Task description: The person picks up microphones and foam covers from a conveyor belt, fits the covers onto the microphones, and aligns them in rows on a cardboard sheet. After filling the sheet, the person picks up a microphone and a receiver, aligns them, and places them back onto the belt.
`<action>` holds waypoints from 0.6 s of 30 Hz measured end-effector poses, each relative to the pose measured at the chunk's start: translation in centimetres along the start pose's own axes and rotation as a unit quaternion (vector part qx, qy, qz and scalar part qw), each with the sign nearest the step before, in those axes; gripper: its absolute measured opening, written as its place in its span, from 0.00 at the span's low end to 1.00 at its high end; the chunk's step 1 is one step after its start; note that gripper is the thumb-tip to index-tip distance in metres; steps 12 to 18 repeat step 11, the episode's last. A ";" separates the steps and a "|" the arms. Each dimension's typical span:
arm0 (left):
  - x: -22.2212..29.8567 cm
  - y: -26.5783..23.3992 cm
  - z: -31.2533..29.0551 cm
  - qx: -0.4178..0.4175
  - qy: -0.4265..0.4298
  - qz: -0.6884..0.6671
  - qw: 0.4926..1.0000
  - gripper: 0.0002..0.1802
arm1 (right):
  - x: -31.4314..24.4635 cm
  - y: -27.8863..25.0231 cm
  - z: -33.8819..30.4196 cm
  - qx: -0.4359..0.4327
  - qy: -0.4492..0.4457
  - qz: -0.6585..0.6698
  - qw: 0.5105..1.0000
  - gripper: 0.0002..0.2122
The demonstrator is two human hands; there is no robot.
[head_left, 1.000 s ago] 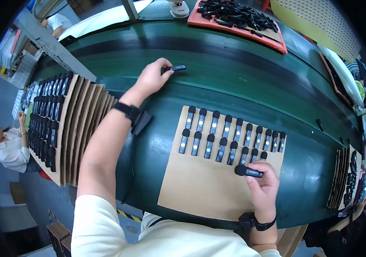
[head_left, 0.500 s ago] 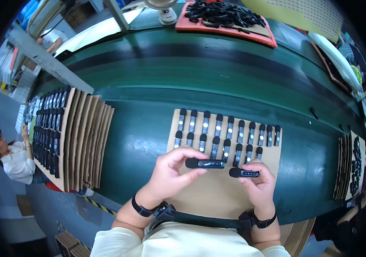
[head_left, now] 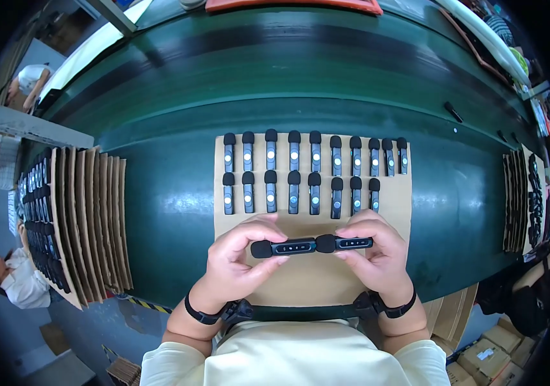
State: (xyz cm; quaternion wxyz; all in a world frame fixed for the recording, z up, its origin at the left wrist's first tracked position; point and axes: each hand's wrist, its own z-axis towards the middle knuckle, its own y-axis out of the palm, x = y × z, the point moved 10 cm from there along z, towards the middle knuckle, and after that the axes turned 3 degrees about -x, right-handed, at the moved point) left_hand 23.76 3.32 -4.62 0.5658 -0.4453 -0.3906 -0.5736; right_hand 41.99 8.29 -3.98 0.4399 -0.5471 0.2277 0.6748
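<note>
Pinched between thumb and fingers, a small black wireless microphone [head_left: 293, 248] with a foam tip lies sideways in my left hand [head_left: 233, 254]. My right hand [head_left: 383, 251] pinches a second wireless microphone [head_left: 355, 243], its foam tip pointing left. The right one's foam tip meets or nearly meets the left one's tail end. Both microphones show a dark strip with small light marks. Below them is a cardboard sheet [head_left: 313, 289] on the green table. Two rows of similar microphones [head_left: 294, 155] lie across its far half, foam tips away from me; the nearer row is shorter at the right.
Upright cardboard sheets bearing microphones [head_left: 88, 225] stand at the left, with another such stack [head_left: 514, 199] at the right. A loose black piece [head_left: 453, 112] lies far right. A red tray's edge [head_left: 294, 6] shows at the back. One person [head_left: 21, 276] sits beyond the left stack.
My hands have come level, bringing the two microphones end to end. The left microphone has turned, so its marked strip now shows. My view has shifted, with less of the table's far side visible.
</note>
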 end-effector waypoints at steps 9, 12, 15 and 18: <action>0.2 0.1 0.2 -0.033 0.015 0.053 0.998 0.14 | -0.4 0.2 0.1 -0.016 -0.013 -0.026 0.999 0.13; 0.3 0.2 0.2 -0.042 0.025 0.056 0.997 0.14 | -0.6 0.2 0.2 -0.022 -0.022 -0.037 0.999 0.13; 0.3 0.2 0.2 -0.042 0.025 0.056 0.997 0.14 | -0.6 0.2 0.2 -0.022 -0.022 -0.037 0.999 0.13; 0.3 0.2 0.2 -0.042 0.025 0.056 0.997 0.14 | -0.6 0.2 0.2 -0.022 -0.022 -0.037 0.999 0.13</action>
